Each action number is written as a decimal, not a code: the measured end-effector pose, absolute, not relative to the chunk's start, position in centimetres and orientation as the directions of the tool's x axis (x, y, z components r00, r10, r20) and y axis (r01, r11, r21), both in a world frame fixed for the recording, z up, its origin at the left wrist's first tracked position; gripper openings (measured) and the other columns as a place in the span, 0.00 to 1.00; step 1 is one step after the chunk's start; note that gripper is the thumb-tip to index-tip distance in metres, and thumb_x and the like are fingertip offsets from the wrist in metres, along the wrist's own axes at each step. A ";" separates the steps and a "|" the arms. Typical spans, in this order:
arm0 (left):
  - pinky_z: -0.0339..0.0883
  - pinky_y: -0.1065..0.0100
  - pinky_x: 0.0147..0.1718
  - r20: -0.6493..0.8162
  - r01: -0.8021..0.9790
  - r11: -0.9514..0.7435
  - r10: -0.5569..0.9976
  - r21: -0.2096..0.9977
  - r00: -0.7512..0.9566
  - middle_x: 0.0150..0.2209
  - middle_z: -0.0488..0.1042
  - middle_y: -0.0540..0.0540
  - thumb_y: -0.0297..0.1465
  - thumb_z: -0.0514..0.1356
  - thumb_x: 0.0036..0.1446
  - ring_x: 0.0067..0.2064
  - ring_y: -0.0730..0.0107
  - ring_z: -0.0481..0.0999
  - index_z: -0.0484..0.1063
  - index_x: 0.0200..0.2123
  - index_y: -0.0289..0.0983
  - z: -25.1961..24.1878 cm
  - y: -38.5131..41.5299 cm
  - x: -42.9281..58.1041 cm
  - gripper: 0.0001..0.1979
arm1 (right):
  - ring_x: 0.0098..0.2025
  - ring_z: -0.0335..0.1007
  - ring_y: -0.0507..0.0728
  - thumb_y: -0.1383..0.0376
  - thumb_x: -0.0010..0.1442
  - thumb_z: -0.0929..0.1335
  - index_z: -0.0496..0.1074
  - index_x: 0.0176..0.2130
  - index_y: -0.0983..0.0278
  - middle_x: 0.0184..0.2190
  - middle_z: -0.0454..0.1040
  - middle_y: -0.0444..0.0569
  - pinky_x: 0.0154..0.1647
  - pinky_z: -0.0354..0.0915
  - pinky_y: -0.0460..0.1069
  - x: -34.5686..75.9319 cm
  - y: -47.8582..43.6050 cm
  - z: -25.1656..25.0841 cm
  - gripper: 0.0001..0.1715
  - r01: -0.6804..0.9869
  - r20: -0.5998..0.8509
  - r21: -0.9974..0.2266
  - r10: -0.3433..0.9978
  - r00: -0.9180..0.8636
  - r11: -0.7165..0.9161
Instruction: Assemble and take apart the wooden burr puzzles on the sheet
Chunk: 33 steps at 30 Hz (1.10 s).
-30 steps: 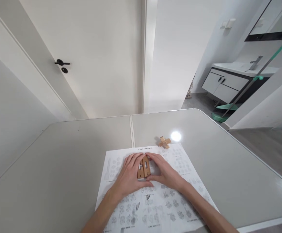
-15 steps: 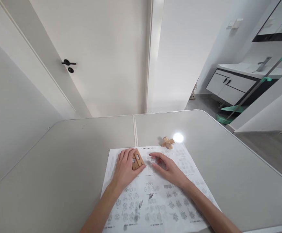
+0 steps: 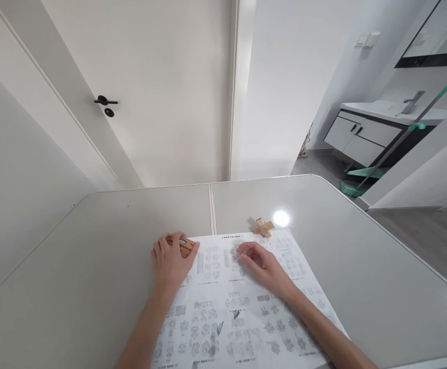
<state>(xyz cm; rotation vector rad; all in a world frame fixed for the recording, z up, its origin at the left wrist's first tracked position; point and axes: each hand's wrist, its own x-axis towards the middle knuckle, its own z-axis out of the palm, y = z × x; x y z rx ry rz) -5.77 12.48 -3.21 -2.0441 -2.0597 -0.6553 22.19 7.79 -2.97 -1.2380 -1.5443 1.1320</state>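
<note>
Sheet (image 3: pixel 242 307) lies on the table (image 3: pixel 73 266), right hand (image 3: pixel 265 266) over it, fingers loosely curled, thumb apart. Left hand (image 3: pixel 169 261) grasps a block (image 3: pixel 187 247) at the sheet's far left corner. A cross (image 3: pixel 264 228) sits by the far edge. Beyond, what the dustpan (image 3: pixel 350 189) holds is unclear; the cabinet (image 3: pixel 356 137) stands closed, contents hidden.

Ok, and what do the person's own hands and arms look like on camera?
The left hand and right hand are ungloved, with no ring or markings that I can make out. Both forearms look slim and bare, with no sleeve, watch, bracelet or cable showing.
</note>
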 end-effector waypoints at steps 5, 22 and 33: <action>0.63 0.39 0.56 0.498 0.956 -0.168 0.867 0.239 0.028 0.58 0.66 0.33 0.44 0.62 0.62 0.60 0.37 0.64 0.73 0.51 0.40 -2.6 12.4 -4.8 0.19 | 0.43 0.78 0.61 0.48 0.70 0.65 0.54 0.65 0.53 0.47 0.76 0.51 0.46 0.74 0.59 22.2 8.0 -3.6 0.30 0.062 0.068 -0.996 0.997 -0.040 0.070; 0.67 0.52 0.58 0.393 0.657 -0.618 0.785 0.432 0.479 0.55 0.72 0.43 0.27 0.54 0.69 0.60 0.56 0.69 0.73 0.44 0.44 -0.9 9.2 -0.6 0.09 | 0.40 0.74 0.60 0.44 0.65 0.68 0.68 0.51 0.54 0.43 0.76 0.49 0.33 0.70 0.52 23.4 8.9 -2.4 0.23 -0.108 -0.072 -0.992 0.996 0.058 -0.066; 0.66 0.47 0.61 -0.008 0.094 -0.043 0.875 0.995 0.484 0.62 0.69 0.36 0.49 0.60 0.66 0.63 0.48 0.70 0.55 0.68 0.45 0.0 7.7 0.8 0.33 | 0.29 0.64 0.54 0.42 0.69 0.63 0.66 0.40 0.59 0.30 0.72 0.46 0.29 0.61 0.49 22.4 7.2 -1.3 0.24 -0.233 0.108 -0.972 0.875 -0.472 -0.006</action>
